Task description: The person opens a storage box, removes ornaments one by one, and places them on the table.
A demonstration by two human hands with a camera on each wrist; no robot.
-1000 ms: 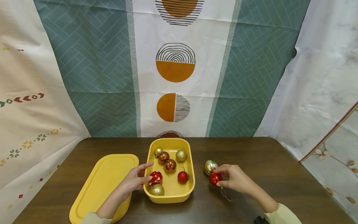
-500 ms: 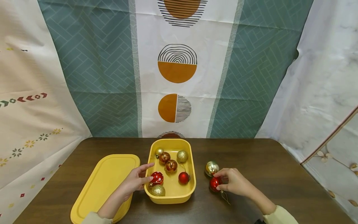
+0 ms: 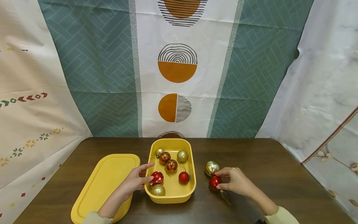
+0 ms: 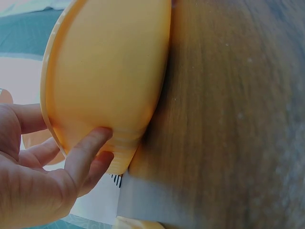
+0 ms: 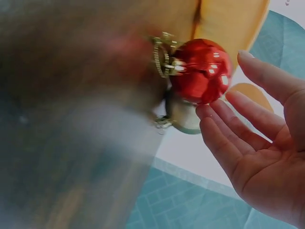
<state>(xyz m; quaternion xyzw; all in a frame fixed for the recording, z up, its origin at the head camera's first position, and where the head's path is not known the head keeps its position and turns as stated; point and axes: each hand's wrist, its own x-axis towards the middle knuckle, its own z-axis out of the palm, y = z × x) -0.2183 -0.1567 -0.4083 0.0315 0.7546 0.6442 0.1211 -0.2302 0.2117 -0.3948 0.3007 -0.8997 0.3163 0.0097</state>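
My left hand (image 3: 134, 179) grips the left side of a yellow plastic box (image 3: 170, 200). Thumb and forefinger reach over its rim, while other fingers (image 4: 88, 157) lie against the outer wall in the left wrist view. To the right of the box, my right hand (image 3: 236, 181) pinches a shiny red Christmas bauble (image 3: 214, 183) between thumb and fingertips. Its gold cap and cord (image 5: 162, 59) point away from the palm in the right wrist view. A pale gold bauble (image 3: 212, 168) sits just behind it on the table, close to or touching the red one.
Inside the box are several baubles: a spotted red one (image 3: 158, 177), a plain red one (image 3: 184, 177), copper ones (image 3: 171, 166) and glittery gold ones (image 3: 182, 156). A yellow lid (image 3: 102, 183) lies left on the dark wooden table (image 3: 240, 152). Patterned curtains hang behind.
The red bauble has shifted slightly toward me and left in my right hand, its cord swinging a little. My left hand keeps its place on the box. The head view moved slightly.
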